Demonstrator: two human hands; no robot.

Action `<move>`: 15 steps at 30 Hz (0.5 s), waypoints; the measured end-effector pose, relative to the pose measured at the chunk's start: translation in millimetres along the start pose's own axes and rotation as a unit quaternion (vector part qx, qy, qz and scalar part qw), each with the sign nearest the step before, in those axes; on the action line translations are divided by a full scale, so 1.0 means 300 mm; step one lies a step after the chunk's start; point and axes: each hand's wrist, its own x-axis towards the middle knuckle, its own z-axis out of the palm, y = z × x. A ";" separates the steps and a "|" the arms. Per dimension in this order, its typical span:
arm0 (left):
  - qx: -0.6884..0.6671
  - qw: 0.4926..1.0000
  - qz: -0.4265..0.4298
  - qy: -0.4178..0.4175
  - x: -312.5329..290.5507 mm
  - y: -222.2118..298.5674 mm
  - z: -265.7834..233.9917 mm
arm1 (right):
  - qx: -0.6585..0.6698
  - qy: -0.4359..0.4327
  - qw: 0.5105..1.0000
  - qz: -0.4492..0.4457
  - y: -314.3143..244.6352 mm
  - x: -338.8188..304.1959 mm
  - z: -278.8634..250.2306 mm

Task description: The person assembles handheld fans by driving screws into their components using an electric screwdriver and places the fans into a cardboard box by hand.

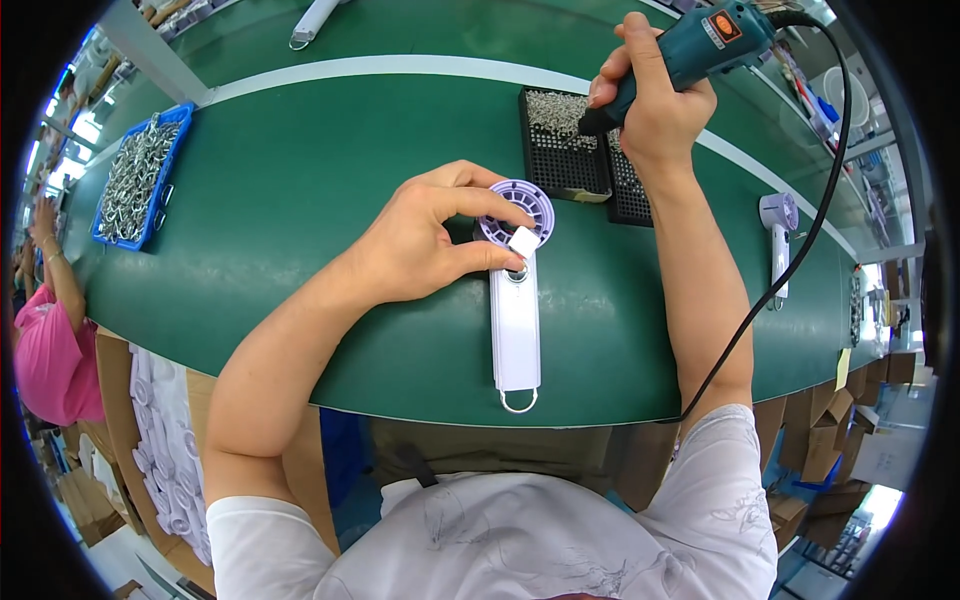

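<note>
A handheld fan, pale lilac with a purple round grille, lies on the green table with a metal ring at its lower end. My left hand pinches a small white square piece at the joint between the fan's head and handle. In my raised right hand is a teal electric screwdriver, its dark nose over the screw trays. Beneath that nose, a black perforated tray holds many small screws. A second black tray sits beside it, partly covered by my right forearm.
A blue basket of metal rings stands at the left. Another lilac fan lies at the right, and a white one at the far edge. The screwdriver's black cable hangs across the right side. A person in pink is at far left.
</note>
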 end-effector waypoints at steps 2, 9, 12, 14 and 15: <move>-0.010 1.000 0.002 -0.003 0.000 -0.003 0.000 | 0.002 0.003 1.000 0.004 0.000 0.001 0.001; -0.007 1.000 0.000 -0.009 0.002 -0.006 -0.002 | -0.019 -0.001 1.000 -0.003 0.019 0.002 -0.008; -0.009 1.000 -0.008 -0.010 0.001 -0.003 -0.003 | -0.041 -0.018 0.999 -0.006 0.021 0.004 -0.008; -0.017 1.000 0.001 -0.008 -0.002 -0.007 -0.006 | -0.103 -0.041 0.994 -0.008 0.020 0.004 0.004; -0.016 1.000 0.002 -0.008 0.000 -0.001 -0.008 | -0.106 -0.046 0.993 -0.006 0.018 -0.001 0.009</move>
